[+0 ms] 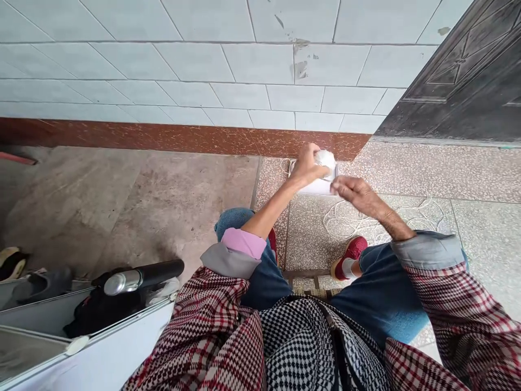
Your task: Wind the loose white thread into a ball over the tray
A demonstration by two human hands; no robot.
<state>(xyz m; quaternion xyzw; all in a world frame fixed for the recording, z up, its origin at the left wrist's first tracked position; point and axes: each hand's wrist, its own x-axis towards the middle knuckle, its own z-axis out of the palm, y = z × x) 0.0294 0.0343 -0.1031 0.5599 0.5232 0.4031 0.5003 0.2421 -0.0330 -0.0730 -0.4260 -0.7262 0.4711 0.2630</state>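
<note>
My left hand (308, 167) is wrapped round a ball of white string (325, 161), its fingers behind and thumb in front. Beneath it, a shallow white box (315, 187) lies on the floor against the wall base. Just right of the ball, my right hand (358, 194) is closed in a pinch, fingertips blurred; what they hold is too small to make out. Loose loops of white string (345, 220) spread over the speckled floor below and beyond my right wrist. A short end of string also shows at the box's left side.
A tiled wall (183, 60) with a reddish skirting stands ahead, and a dark panelled door (459, 81) is at right. My knees and red shoes (355, 248) flank the work. At lower left, a white rack (122, 342) holds a black cylinder with a metal end (134, 278).
</note>
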